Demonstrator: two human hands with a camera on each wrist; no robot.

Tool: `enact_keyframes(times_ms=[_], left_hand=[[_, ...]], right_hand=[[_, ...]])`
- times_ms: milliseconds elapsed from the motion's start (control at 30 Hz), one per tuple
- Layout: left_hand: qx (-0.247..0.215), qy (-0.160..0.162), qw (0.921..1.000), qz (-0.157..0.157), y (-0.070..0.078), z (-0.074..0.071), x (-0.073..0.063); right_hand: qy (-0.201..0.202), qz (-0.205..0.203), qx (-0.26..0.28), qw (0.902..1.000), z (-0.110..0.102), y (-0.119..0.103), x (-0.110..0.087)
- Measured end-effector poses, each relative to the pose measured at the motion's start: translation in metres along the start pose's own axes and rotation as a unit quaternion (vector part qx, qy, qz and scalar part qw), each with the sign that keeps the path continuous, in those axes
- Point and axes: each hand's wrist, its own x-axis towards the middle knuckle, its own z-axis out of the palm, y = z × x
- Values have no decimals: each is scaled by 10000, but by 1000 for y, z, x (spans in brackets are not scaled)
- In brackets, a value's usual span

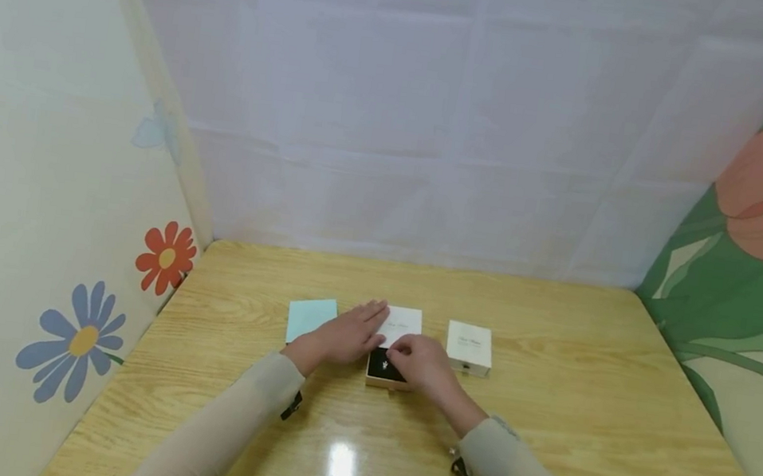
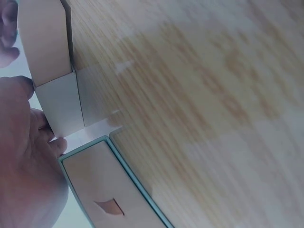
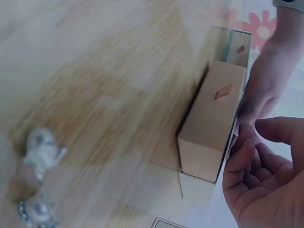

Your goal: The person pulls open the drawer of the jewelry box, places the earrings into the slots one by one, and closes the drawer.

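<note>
A small white box [image 1: 403, 321] with dark lettering on top lies in the middle, its pink-sided drawer [image 3: 211, 111] pulled out toward the person. A small silver piece of jewelry [image 1: 385, 365] sits on the drawer's black lining [image 1: 375, 366]. My left hand [image 1: 350, 334] rests along the left side of the box, its fingers extended and touching the lid's edge. Over the drawer, my right hand [image 1: 424, 364] bends its fingers down to the lining, close to the jewelry. Whether the right fingertips pinch anything is hidden.
A light blue box [image 1: 311, 316] stands to the left, partly behind the left hand; a cream box [image 1: 470, 346] is at the right. All are on the wooden table [image 1: 585, 393]. A blurred silver charm [image 3: 42, 152] hangs close to the right wrist camera.
</note>
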Motion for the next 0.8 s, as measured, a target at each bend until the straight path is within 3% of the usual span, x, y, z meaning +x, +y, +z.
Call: enact_keyframes(times_ms=[133, 233, 333, 467, 533, 800], left_hand=[[-13, 19, 10000, 46, 0, 0, 0], [24, -8, 10000, 30, -1, 0, 0], [25, -2, 10000, 38, -2, -1, 0], [1, 16, 10000, 51, -5, 0, 0], [0, 2, 10000, 33, -6, 0, -1], [-22, 52, 9999, 117, -7, -4, -1]], right_hand=[[-17, 376, 721, 9967, -3, -1, -4], [14, 661, 1403, 9879, -4, -1, -8], [11, 965, 2270, 9691, -4, -1, -13], [-126, 1422, 3275, 9340, -1, -2, -23], [-222, 1581, 3499, 9231, 1, -1, -28], [-590, 1610, 3835, 9075, 16, 8, -48]])
